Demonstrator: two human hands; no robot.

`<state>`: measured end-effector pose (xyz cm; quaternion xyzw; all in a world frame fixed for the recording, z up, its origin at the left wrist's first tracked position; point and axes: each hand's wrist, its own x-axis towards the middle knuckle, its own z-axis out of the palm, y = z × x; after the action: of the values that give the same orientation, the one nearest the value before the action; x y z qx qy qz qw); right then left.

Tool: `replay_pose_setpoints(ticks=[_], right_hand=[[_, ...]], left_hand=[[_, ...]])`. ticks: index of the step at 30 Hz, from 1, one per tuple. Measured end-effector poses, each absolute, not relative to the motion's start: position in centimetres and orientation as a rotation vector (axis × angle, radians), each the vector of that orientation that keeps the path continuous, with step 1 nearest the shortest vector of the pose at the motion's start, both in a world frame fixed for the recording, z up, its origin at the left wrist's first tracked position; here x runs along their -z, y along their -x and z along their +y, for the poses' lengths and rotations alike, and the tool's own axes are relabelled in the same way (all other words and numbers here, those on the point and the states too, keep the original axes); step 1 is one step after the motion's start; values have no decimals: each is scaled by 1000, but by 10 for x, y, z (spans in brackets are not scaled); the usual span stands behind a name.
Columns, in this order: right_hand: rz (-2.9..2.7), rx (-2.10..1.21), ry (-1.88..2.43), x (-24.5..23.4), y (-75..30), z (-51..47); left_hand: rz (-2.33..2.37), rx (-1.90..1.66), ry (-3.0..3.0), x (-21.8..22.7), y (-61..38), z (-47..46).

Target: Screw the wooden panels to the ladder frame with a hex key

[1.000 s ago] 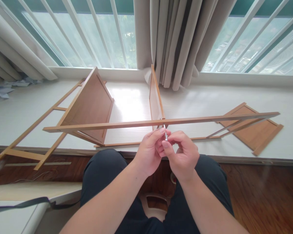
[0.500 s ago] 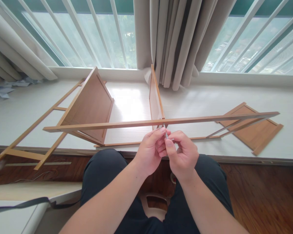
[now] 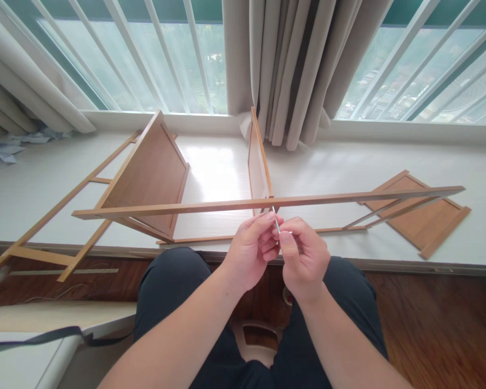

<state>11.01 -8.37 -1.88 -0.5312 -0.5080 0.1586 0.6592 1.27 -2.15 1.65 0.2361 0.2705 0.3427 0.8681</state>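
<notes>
Both hands meet at a thin metal hex key (image 3: 277,222), whose tip reaches the long wooden rail (image 3: 210,207) where the middle panel (image 3: 259,159) joins it. My left hand (image 3: 253,248) pinches the shaft near that tip, its fingers closed. Around the short bent end my right hand (image 3: 305,256) is closed, thumb and forefinger on it. The screw or hole under the tip is too small to make out. The rail belongs to a partly joined wooden frame lying on its side, with a larger panel (image 3: 149,173) standing at its left.
A white window ledge (image 3: 216,162) carries the frame. Another ladder-like wooden frame (image 3: 60,213) leans over its front edge at left. A loose wooden panel (image 3: 413,216) lies at right. Curtains (image 3: 283,65) hang behind, and a white surface with a black strap (image 3: 60,336) is at lower left.
My right thumb and fingers have shifted slightly with the hex key's bent end, which now points a bit further right. My left hand and the wooden frame stay almost where they were.
</notes>
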Motion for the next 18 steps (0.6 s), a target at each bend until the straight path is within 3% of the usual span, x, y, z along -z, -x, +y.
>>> replay_pose_setpoints(ticks=[8,18], right_hand=[[-1051,-569,1023,26,-108,-84],[-1039,-498,882,53,-116,-74]], left_hand=[[575,-714,-521,-13,-12,-20],[572,-742,-599,-15,-7,-20]])
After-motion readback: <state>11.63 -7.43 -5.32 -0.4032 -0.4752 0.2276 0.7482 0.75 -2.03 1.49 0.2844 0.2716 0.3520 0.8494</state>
